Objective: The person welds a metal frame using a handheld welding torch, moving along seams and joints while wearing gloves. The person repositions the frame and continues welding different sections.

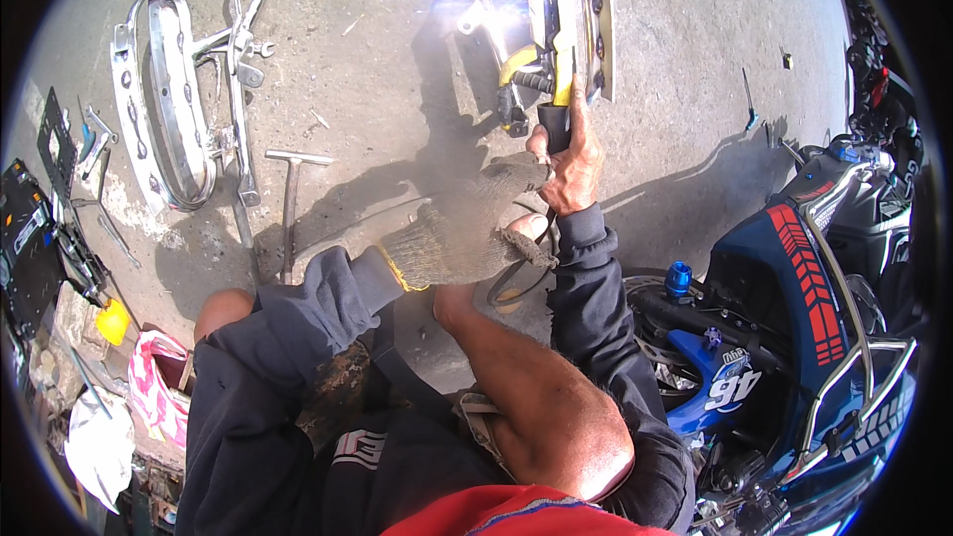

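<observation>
My bare right hand point(574, 161) is closed around the black handle of a yellow-and-black welding electrode holder point(563, 74), its index finger stretched along the side. The holder's lever and dark spring stick out to the left. Beyond its far end a white-blue arc glares over a metal frame point(599, 30) and hides the electrode tip. My left hand point(462, 223) wears a grey knitted glove with bare fingertips showing. Its fingers curl just below my right hand, and what lies inside them is hidden. A dark cable point(506, 290) loops beneath the glove.
Left on the concrete lie a silver tubular frame point(164, 99), a T-shaped metal bar point(291, 199) and several hand tools point(94, 144). A blue motorbike point(784, 318) stands close on the right. A screwdriver point(750, 109) lies farther right. A pink-and-white cloth point(157, 387) sits at left.
</observation>
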Available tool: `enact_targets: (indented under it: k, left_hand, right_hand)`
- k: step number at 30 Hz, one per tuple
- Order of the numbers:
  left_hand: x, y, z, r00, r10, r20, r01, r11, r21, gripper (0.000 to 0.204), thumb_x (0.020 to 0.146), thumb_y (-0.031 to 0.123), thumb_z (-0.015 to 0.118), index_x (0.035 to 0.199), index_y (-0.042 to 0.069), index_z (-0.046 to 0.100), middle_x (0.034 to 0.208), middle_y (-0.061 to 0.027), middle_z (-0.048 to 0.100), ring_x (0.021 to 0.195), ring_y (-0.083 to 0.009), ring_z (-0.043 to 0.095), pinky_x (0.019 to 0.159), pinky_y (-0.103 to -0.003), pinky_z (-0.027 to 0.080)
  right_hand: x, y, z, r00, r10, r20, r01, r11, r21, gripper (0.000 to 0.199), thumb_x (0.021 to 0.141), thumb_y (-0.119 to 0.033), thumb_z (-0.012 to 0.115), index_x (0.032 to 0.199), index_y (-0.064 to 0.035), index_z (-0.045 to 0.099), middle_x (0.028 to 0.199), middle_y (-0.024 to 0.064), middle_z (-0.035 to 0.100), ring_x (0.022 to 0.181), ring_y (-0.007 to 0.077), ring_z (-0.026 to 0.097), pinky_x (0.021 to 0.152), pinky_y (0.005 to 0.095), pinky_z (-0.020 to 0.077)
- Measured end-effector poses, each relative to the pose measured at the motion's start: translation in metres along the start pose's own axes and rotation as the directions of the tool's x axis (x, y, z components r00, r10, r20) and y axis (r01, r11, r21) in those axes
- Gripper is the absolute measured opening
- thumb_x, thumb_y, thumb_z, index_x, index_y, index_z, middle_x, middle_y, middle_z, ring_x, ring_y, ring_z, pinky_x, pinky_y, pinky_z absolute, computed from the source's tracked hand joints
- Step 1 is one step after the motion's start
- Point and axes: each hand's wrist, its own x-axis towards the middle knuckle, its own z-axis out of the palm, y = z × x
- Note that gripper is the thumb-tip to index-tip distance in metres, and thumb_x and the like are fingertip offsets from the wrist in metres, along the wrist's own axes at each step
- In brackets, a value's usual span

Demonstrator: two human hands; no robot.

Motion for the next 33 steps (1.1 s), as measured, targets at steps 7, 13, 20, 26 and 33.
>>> enact_targets:
  k: [7,13,20,26,33]
  left_hand:
    - [-0.003,-0.004,-0.002,0.997,-0.046,0.056,0.045,0.999,0.011,0.061,0.096,0.021,0.068,0.152,0.01,0.045,0.146,-0.0107,0.054,0.131,-0.0232,0.053,0.112,-0.036,0.041]
    - [0.001,0.001,0.0,0.996,-0.074,0.039,0.07,0.992,0.102,0.058,0.096,0.023,0.068,0.147,0.003,0.048,0.146,-0.0196,0.054,0.134,-0.033,0.053,0.112,-0.04,0.042]
    - [0.0,-0.002,-0.006,0.988,-0.075,0.139,0.064,0.995,0.081,0.063,0.1,0.022,0.061,0.157,0.009,0.037,0.154,-0.0092,0.046,0.14,-0.0199,0.046,0.117,-0.035,0.035]
    - [0.0,-0.002,-0.004,0.993,-0.082,0.088,0.086,0.995,-0.043,0.065,0.095,0.019,0.067,0.153,0.007,0.042,0.149,-0.0146,0.05,0.135,-0.0242,0.051,0.114,-0.035,0.04]
    - [-0.005,0.014,-0.004,0.993,-0.046,0.11,0.039,0.997,0.065,0.06,0.094,0.023,0.068,0.147,0.005,0.046,0.141,-0.0184,0.056,0.125,-0.0327,0.059,0.103,-0.039,0.049]
  right_hand:
    - [0.002,-0.01,-0.006,0.986,0.133,0.097,-0.14,0.988,0.072,0.08,0.088,-0.013,0.069,0.156,0.003,0.032,0.135,0.03,0.059,0.121,0.0416,0.063,0.103,0.0437,0.0497]
    - [0.004,-0.012,-0.005,0.986,0.138,0.097,-0.146,0.986,0.08,0.078,0.088,-0.012,0.068,0.156,0.0033,0.032,0.136,0.0295,0.058,0.122,0.0411,0.063,0.103,0.0431,0.0497]
    - [0.005,-0.015,-0.005,0.985,0.144,0.093,-0.152,0.984,0.091,0.078,0.088,-0.013,0.067,0.156,0.0032,0.032,0.139,0.0302,0.057,0.125,0.0411,0.061,0.104,0.0426,0.0493]
    - [0.006,-0.014,-0.005,0.988,0.122,0.09,-0.128,0.99,0.064,0.081,0.084,-0.009,0.067,0.157,0.0026,0.033,0.139,0.0303,0.057,0.126,0.0418,0.061,0.105,0.0423,0.0489]
    - [-0.012,-0.025,-0.025,0.992,0.065,0.112,-0.064,0.998,-0.011,0.083,0.077,0.001,0.066,0.155,0.0016,0.038,0.135,0.0267,0.06,0.12,0.0407,0.064,0.101,0.0425,0.0519]
